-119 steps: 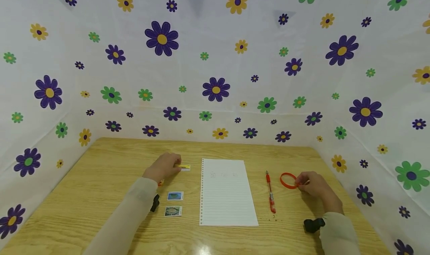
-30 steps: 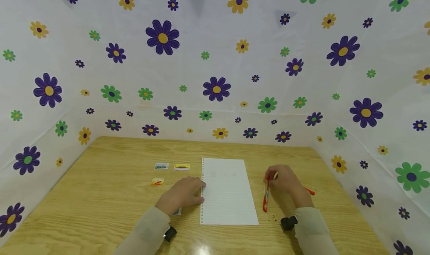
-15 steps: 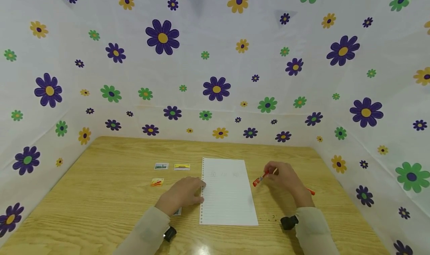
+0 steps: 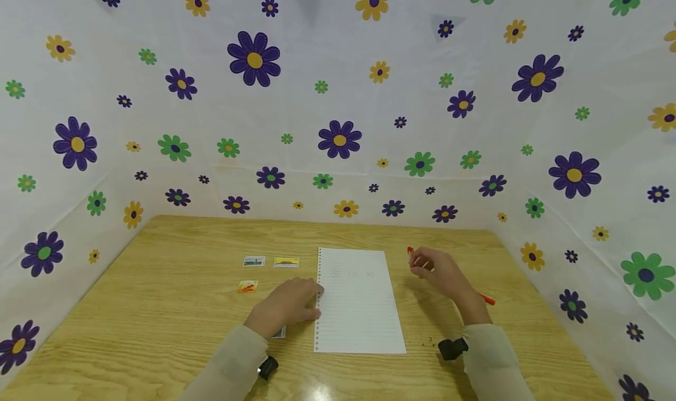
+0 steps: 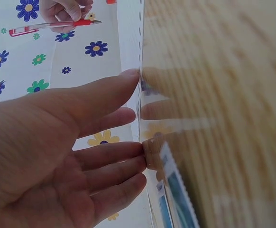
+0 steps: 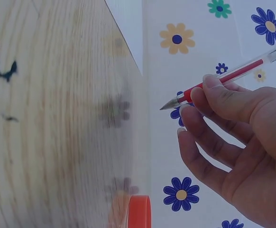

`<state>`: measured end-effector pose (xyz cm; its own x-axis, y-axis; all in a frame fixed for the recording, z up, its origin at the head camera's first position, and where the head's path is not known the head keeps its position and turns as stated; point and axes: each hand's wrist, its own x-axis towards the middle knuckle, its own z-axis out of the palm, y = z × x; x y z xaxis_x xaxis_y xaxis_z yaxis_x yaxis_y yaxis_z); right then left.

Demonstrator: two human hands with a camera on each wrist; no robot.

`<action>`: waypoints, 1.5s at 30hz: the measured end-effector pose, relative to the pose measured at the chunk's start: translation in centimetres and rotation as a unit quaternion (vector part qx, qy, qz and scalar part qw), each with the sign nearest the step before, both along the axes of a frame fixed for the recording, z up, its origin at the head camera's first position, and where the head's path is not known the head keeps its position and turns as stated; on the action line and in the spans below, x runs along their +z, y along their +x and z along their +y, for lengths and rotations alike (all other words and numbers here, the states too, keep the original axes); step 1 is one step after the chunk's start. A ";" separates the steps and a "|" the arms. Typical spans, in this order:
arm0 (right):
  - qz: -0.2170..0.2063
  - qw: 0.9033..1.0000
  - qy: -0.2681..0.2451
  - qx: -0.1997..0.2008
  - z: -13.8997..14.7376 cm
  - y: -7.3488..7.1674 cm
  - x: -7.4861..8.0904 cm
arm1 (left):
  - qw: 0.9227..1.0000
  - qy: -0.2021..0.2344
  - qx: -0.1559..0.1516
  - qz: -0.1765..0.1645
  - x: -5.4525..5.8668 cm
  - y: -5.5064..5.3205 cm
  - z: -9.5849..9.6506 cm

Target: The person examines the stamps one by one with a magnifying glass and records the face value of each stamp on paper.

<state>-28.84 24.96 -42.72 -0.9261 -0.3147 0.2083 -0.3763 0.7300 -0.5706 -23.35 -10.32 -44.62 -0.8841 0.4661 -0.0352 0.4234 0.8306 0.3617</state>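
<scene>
**Red pen [image 6: 237, 74] held clear of the worktop [image 4: 174, 283]; lined sheet [image 4: 359, 319] steadied at its edge**

The red pen is pinched between the thumb and forefinger of the right hand [image 4: 437, 270], to the right of the lined sheet, with its bare metal tip pointed toward the worktop. The other fingers are bent loosely beneath it. The punched left edge of the lined sheet is touched by the left hand [image 4: 287, 304], whose fingers are extended and slightly apart. Faint writing is seen near the top of the page.

A red ring [image 6: 139, 212] is partly hidden by the right wrist. To the left, a grey-green card [image 4: 254, 261] is laid beside a yellow card [image 4: 286, 262], with an orange card [image 4: 247, 286] nearer the person. Another card [image 4: 280, 333] is mostly covered by the left hand. Dark specks [image 4: 429, 343] are scattered beyond the sheet's lower right corner. The worktop is enclosed by flower-printed fabric [image 4: 296, 110].
</scene>
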 end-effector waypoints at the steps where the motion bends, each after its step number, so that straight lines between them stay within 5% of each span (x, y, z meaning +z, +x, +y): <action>1: 0.000 1.000 -0.001 0.002 0.0 0.0 0.0 | 1.000 0.001 0.000 0.000 0.0 0.0 0.0; 14: -0.015 0.998 -0.044 0.049 -0.5 -0.3 -0.4 | 1.000 0.002 0.004 -0.009 0.1 -0.1 0.1; 25: -0.046 0.994 -0.094 0.044 -1.4 -0.3 -0.3 | 1.000 0.011 0.007 -0.011 0.3 0.1 0.1; 35: -0.057 0.995 -0.076 -0.019 -4.6 -0.7 0.1 | 1.000 0.014 0.002 -0.010 -0.1 -0.2 -0.2; 45: -0.064 0.992 -0.098 0.042 -7.2 -1.0 0.2 | 1.000 0.009 0.001 -0.013 -0.1 -0.2 0.0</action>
<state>-29.87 17.73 -42.54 -0.9211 -0.3572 0.1552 -0.3464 0.5694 -0.7455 -23.59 -10.32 -44.68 -0.8843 0.4642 -0.0503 0.4113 0.8254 0.3867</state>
